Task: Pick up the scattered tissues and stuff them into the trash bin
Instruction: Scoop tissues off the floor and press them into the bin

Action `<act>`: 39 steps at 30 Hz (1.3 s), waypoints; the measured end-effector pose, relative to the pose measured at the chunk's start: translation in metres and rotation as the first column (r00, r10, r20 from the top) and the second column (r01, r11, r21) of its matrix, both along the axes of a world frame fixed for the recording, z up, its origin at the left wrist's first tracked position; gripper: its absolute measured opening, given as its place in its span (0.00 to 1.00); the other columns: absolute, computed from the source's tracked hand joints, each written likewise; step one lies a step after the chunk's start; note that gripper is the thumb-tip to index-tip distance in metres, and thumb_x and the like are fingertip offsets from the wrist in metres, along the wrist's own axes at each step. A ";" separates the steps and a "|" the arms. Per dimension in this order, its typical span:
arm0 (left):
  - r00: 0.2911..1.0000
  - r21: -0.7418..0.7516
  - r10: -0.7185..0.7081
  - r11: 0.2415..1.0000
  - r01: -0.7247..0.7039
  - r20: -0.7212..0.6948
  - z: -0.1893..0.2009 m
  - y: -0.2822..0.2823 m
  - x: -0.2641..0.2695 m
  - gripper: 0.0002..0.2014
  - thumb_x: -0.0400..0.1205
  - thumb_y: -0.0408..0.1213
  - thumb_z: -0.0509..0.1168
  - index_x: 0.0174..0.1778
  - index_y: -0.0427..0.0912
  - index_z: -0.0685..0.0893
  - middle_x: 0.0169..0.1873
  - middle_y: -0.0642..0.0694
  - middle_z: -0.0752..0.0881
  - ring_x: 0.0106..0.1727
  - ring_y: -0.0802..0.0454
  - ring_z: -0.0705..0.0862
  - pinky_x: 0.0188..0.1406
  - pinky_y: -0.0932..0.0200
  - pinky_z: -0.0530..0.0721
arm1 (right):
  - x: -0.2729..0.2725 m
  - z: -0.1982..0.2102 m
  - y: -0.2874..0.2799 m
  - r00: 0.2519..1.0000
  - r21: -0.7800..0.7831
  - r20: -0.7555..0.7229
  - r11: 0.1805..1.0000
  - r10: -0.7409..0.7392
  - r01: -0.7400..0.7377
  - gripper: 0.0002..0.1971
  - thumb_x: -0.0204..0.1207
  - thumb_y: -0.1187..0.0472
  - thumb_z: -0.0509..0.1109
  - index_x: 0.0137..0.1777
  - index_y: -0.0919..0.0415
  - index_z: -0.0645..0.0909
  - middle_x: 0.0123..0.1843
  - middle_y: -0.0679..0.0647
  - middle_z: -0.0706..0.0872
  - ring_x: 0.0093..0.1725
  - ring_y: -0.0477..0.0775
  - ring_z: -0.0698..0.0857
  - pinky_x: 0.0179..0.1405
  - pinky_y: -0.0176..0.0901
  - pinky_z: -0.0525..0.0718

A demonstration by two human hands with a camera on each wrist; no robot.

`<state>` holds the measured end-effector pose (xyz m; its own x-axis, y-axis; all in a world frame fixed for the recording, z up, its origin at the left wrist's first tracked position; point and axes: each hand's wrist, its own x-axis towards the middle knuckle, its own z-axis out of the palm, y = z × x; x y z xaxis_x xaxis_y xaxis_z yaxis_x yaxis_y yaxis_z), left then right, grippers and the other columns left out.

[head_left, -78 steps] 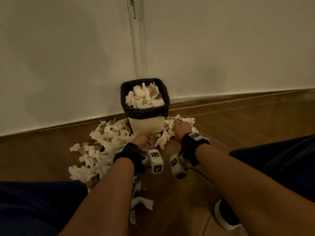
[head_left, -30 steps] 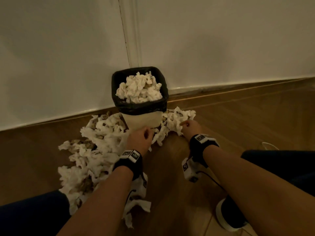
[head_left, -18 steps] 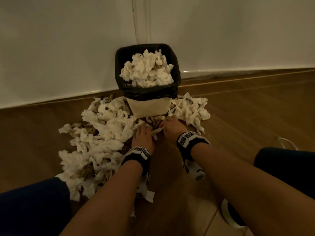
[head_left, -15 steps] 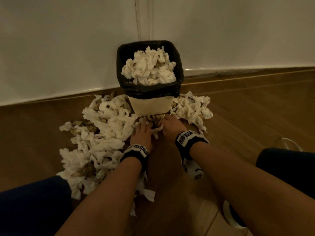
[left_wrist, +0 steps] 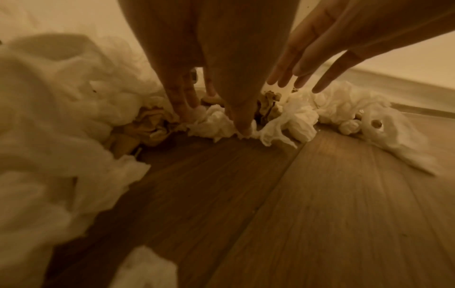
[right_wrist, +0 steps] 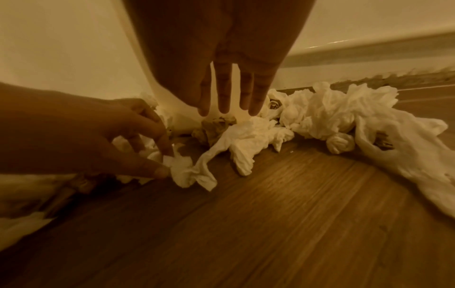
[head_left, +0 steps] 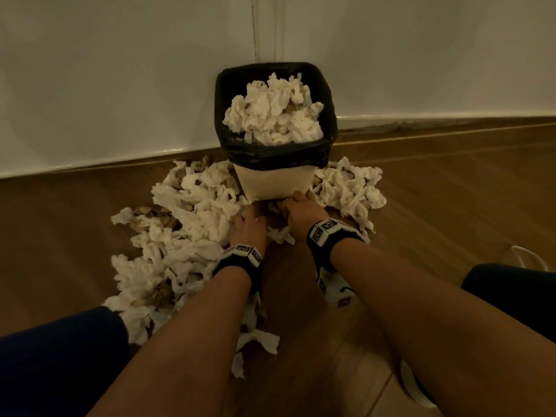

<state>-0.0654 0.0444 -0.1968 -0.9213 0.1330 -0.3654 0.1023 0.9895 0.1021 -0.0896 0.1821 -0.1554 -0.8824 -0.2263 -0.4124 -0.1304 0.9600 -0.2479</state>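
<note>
From the left: a large heap of crumpled white paper tissues [head_left: 180, 236] spreads across the brown wooden plank floor [head_left: 436, 206], mixed with a few browner wads, reaching from the white wall [head_left: 120, 70] towards my near side. The tissues are too tangled to count; I can only tell two main heaps, the large left one and a smaller right heap [head_left: 349, 188], plus a few loose scraps under my forearms.

My left hand [head_left: 248, 228] is at the inner edge of the left heap. In the right wrist view its thumb and forefinger pinch one small white tissue [right_wrist: 189, 175] just above the floor. My right hand [head_left: 301, 210] reaches in beside it with straight, spread fingers [right_wrist: 224, 91], holding nothing, its tips near a brownish wad at the foot of the single cream square trash bin with black plastic liner [head_left: 276, 182]. The bin stands against the wall between the two heaps, already filled with tissues to about its rim.

Step in hand, as I judge it: gathering a handful in front of the bin. To do it well I would sweep both hands together and scoop a compact bundle rather than lift single sheets, then press it down firmly in the bin's centre, since the fill looks high enough for loose pieces to spill back out. I would steady the bin while pressing, as it looks light.

Count: one bin, two hands, two wrist bands [head_left: 243, 254].
</note>
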 end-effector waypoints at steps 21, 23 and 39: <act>0.999 0.263 0.052 0.964 -0.047 -0.010 -0.016 -0.010 0.010 0.13 0.85 0.33 0.54 0.52 0.31 0.82 0.54 0.34 0.84 0.55 0.38 0.81 0.55 0.52 0.76 | -0.007 -0.041 -0.018 0.974 0.140 0.010 0.964 0.226 -0.225 0.19 0.78 0.49 0.64 0.68 0.49 0.74 0.74 0.57 0.65 0.70 0.68 0.66 0.70 0.59 0.68; 0.996 0.293 0.083 0.954 -0.067 -0.041 -0.014 -0.011 0.013 0.12 0.85 0.34 0.53 0.55 0.34 0.80 0.54 0.36 0.84 0.56 0.39 0.81 0.56 0.51 0.76 | -0.001 -0.044 -0.020 0.960 0.192 0.031 0.941 0.279 -0.279 0.22 0.78 0.49 0.64 0.71 0.51 0.71 0.73 0.58 0.67 0.72 0.69 0.65 0.70 0.61 0.67; 0.924 0.390 0.372 0.841 -0.375 0.085 0.007 -0.007 0.012 0.13 0.82 0.36 0.58 0.59 0.36 0.79 0.63 0.33 0.76 0.62 0.37 0.76 0.62 0.51 0.73 | 0.005 -0.016 -0.005 1.000 -0.016 0.024 1.000 0.003 -0.003 0.19 0.78 0.48 0.54 0.62 0.55 0.78 0.66 0.61 0.75 0.69 0.67 0.69 0.70 0.59 0.69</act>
